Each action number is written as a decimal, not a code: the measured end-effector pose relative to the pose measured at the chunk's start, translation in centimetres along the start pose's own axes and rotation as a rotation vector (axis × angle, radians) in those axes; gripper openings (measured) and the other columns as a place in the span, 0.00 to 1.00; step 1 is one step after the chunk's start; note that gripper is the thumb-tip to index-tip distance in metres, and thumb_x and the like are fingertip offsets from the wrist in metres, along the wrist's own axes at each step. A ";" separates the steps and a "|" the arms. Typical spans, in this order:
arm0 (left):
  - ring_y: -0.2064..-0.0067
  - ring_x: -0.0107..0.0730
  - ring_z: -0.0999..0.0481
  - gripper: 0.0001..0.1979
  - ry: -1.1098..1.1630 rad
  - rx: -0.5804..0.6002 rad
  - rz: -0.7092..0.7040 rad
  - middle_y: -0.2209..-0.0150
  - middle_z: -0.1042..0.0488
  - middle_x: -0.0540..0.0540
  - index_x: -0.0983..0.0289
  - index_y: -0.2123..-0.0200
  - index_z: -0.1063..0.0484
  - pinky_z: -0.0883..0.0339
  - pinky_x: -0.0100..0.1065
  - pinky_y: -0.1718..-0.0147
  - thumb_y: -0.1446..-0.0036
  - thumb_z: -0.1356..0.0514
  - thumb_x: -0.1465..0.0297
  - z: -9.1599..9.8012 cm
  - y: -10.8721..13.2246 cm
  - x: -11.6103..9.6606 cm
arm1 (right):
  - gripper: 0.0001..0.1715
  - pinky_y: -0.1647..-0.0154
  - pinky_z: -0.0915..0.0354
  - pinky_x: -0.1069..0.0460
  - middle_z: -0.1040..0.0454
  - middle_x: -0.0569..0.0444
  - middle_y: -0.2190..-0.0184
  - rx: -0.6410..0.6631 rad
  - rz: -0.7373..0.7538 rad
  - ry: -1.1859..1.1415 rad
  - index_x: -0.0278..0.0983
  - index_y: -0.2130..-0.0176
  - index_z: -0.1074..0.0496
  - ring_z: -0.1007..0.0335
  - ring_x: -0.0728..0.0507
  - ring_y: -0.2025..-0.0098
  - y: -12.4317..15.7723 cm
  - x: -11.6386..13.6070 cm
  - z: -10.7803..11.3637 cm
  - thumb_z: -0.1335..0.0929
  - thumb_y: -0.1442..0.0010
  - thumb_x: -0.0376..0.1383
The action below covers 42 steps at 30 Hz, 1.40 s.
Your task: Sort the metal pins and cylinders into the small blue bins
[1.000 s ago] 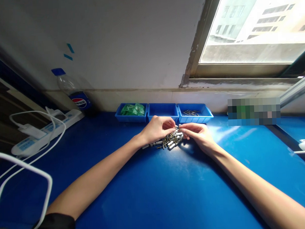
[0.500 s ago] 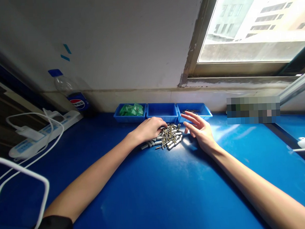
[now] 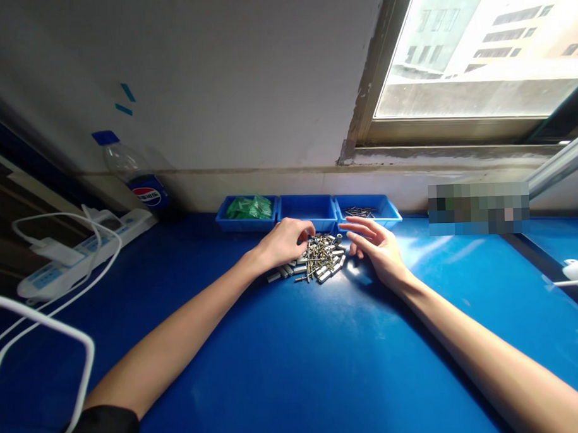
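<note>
One metal-parts pile (image 3: 321, 259), now more exposed, easier to pick from | our left hand (image 3: 283, 243) curled beside it, grip unclear | our right hand (image 3: 383, 250) withdrawn, open

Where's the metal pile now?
Head view, just right of centre: the metal pile lies between the left hand and right hand, in front of the middle bin.

Bottle (image 3: 130, 168) just behind strip (image 3: 89, 244) bore label (image 3: 148, 193) with Pepsi logo and Chinese characters ending 可乐; marks on strip were too small to read.
</note>
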<state>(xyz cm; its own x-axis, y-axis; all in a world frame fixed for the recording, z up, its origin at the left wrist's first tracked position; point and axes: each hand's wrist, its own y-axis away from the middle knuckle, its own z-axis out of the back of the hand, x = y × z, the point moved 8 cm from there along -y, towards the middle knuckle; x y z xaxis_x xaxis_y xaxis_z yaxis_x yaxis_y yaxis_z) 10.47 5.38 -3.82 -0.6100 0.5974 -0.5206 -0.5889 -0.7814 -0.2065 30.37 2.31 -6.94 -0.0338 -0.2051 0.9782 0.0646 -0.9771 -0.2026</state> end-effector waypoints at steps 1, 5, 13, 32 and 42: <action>0.63 0.34 0.19 0.12 0.027 -0.014 0.006 0.64 0.18 0.55 0.65 0.58 0.20 0.27 0.30 0.62 0.45 0.38 0.78 0.2 0.0 0.0 | 0.25 0.74 0.34 0.50 0.20 0.47 0.46 0.001 0.000 -0.002 0.42 0.44 0.25 0.29 0.49 0.72 0.0 0.0 0.0 0.25 0.38 0.45; 0.63 0.33 0.18 0.12 0.128 -0.076 0.022 0.66 0.17 0.54 0.65 0.60 0.20 0.26 0.29 0.62 0.48 0.37 0.79 1.3 0.0 -0.2 | 0.23 0.72 0.33 0.49 0.19 0.48 0.48 0.009 -0.005 -0.007 0.43 0.46 0.24 0.29 0.48 0.73 0.0 0.0 -0.2 0.24 0.39 0.45; 0.62 0.35 0.18 0.13 0.001 -0.015 -0.016 0.62 0.17 0.56 0.66 0.59 0.18 0.26 0.30 0.62 0.48 0.37 0.79 0.5 -0.1 -0.4 | 0.22 0.70 0.32 0.50 0.17 0.48 0.55 0.010 -0.023 -0.007 0.40 0.50 0.22 0.29 0.48 0.72 0.1 0.1 -0.3 0.24 0.41 0.47; 0.60 0.36 0.16 0.12 0.680 -0.042 0.057 0.63 0.16 0.59 0.69 0.62 0.20 0.21 0.35 0.57 0.47 0.28 0.69 2.1 -0.1 -2.0 | 0.23 0.66 0.23 0.47 0.17 0.49 0.57 0.151 0.024 0.116 0.43 0.49 0.22 0.21 0.43 0.66 1.4 1.3 -2.9 0.23 0.41 0.48; 0.61 0.36 0.16 0.12 0.617 0.079 0.053 0.64 0.16 0.58 0.67 0.56 0.21 0.24 0.32 0.60 0.39 0.33 0.66 1.5 0.0 -2.4 | 0.19 0.71 0.30 0.48 0.20 0.53 0.70 0.054 0.020 -0.026 0.41 0.55 0.18 0.28 0.45 0.74 1.0 2.5 -3.7 0.22 0.42 0.48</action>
<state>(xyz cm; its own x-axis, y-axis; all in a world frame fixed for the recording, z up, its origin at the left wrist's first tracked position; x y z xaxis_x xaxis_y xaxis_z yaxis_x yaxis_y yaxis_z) 11.07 4.20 -1.33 -0.2347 0.3253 -0.9160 -0.6177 -0.7775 -0.1179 26.70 0.60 -4.83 -0.0059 -0.2219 0.9751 0.1185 -0.9684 -0.2196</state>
